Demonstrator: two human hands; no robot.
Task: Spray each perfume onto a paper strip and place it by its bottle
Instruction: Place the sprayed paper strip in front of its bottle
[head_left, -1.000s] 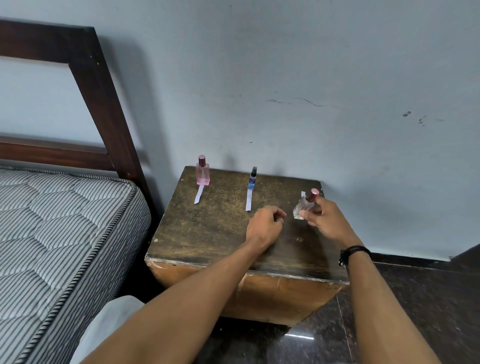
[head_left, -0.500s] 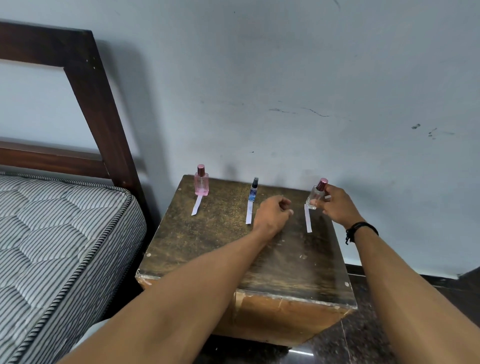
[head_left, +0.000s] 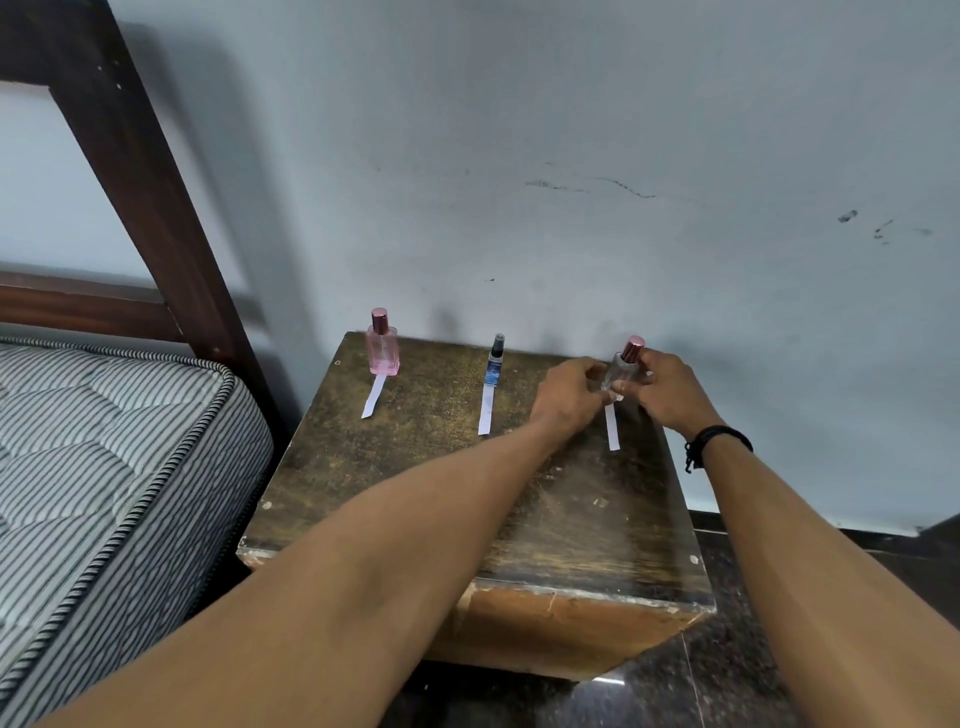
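Three perfume bottles stand along the back of a worn wooden table (head_left: 415, 483). A pink bottle (head_left: 383, 347) is at the left with a white paper strip (head_left: 374, 397) in front of it. A slim blue bottle (head_left: 494, 361) is in the middle with its strip (head_left: 485, 408). At the right, my right hand (head_left: 667, 389) grips a clear bottle with a pink cap (head_left: 625, 365), tilted slightly. My left hand (head_left: 570, 395) touches the bottle's base with its fingertips, at the top of a third strip (head_left: 612, 427) lying on the table.
A striped mattress (head_left: 104, 457) and a dark wooden bed frame (head_left: 135, 171) stand left of the table. A pale wall (head_left: 623, 156) rises right behind the bottles. Dark polished floor (head_left: 675, 691) lies below and to the right.
My right hand carried the clear bottle from mid-table to the back right, above its strip. My left hand moved right and now meets the bottle's base.
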